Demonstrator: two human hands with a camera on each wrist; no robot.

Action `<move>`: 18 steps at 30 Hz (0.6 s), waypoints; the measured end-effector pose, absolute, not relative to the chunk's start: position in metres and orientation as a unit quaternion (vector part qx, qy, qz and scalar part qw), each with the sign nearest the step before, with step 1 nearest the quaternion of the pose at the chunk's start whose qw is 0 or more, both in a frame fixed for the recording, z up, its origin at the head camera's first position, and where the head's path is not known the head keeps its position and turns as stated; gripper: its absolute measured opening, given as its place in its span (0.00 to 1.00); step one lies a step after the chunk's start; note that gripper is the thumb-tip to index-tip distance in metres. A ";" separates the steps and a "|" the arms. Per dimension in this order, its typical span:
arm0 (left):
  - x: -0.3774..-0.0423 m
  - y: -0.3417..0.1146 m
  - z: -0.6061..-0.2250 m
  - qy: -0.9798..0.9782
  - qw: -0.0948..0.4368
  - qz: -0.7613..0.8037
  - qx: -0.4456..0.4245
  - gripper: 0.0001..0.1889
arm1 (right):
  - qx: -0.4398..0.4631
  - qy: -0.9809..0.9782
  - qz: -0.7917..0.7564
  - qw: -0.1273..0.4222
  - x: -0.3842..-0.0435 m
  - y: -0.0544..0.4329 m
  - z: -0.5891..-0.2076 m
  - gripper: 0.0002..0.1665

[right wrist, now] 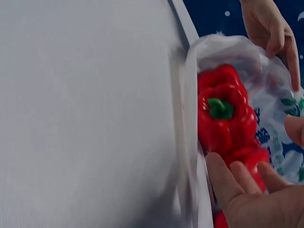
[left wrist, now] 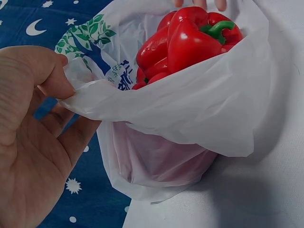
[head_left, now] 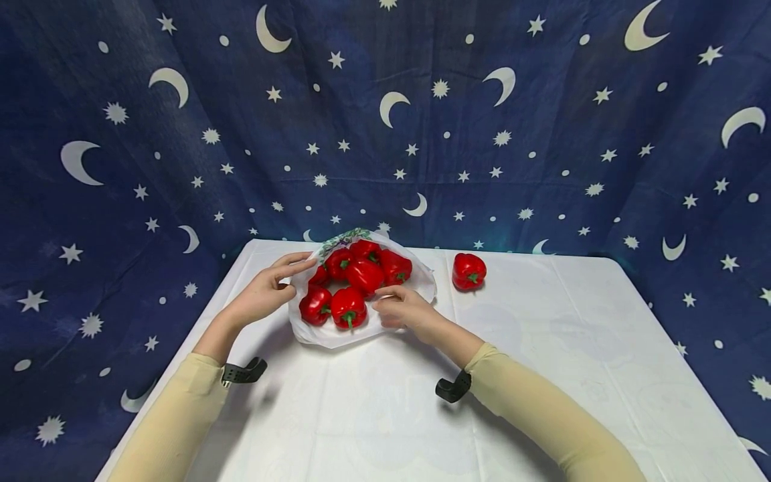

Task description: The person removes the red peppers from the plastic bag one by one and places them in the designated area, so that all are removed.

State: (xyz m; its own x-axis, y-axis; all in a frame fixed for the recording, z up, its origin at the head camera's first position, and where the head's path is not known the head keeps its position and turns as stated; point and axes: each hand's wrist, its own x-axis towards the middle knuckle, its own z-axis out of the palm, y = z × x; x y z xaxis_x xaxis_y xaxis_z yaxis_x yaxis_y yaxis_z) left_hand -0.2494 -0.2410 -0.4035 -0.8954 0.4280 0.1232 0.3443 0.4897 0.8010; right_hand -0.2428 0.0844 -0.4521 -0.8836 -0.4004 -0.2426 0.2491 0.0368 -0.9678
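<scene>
A white plastic bag [head_left: 328, 339] with a green-and-blue tree print lies open on the table, holding several glossy red bell peppers [head_left: 349, 308] with green stems. At its left rim, my left hand [head_left: 265, 292] pinches the edge between thumb and fingers, plain in the left wrist view. My right hand [head_left: 405, 309] is over the bag's right side, fingers stretched toward the peppers and nothing gripped. In the right wrist view its fingertips lie close beside a bell pepper [right wrist: 227, 111]; whether they touch one, I cannot tell. Another bell pepper [head_left: 468, 271] sits outside, right of the bag.
A white cloth covers the table [head_left: 542, 361]. Behind and around it hangs a dark blue curtain [head_left: 361, 161] with moons and stars. Each wrist wears a black strap; the left strap [head_left: 243, 371] shows below the left hand.
</scene>
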 end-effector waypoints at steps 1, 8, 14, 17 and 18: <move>-0.249 -0.241 -0.403 0.862 0.046 0.452 0.225 0.32 | -0.044 0.678 -0.695 0.238 -0.242 0.081 -0.452 0.36; -0.249 -0.240 -0.403 0.862 0.041 0.450 0.231 0.33 | 0.041 0.654 -0.703 0.277 -0.244 0.065 -0.454 0.39; -0.249 -0.239 -0.403 0.861 0.039 0.451 0.231 0.33 | 0.079 0.667 -0.677 0.300 -0.248 0.054 -0.455 0.52; -0.249 -0.239 -0.404 0.860 0.040 0.452 0.232 0.33 | 0.095 0.676 -0.664 0.306 -0.249 0.049 -0.456 0.57; -0.249 -0.239 -0.404 0.860 0.041 0.452 0.232 0.33 | 0.098 0.680 -0.659 0.307 -0.250 0.048 -0.456 0.58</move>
State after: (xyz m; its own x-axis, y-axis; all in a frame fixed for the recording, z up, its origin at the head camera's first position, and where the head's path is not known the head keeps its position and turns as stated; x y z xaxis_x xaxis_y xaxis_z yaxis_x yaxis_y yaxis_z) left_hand -0.2493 -0.2391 -0.4037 -0.8888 0.4363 0.1401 0.3627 0.4832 0.7968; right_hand -0.2499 0.0477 -0.4559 -0.7928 -0.2705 -0.5461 0.5371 0.1133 -0.8359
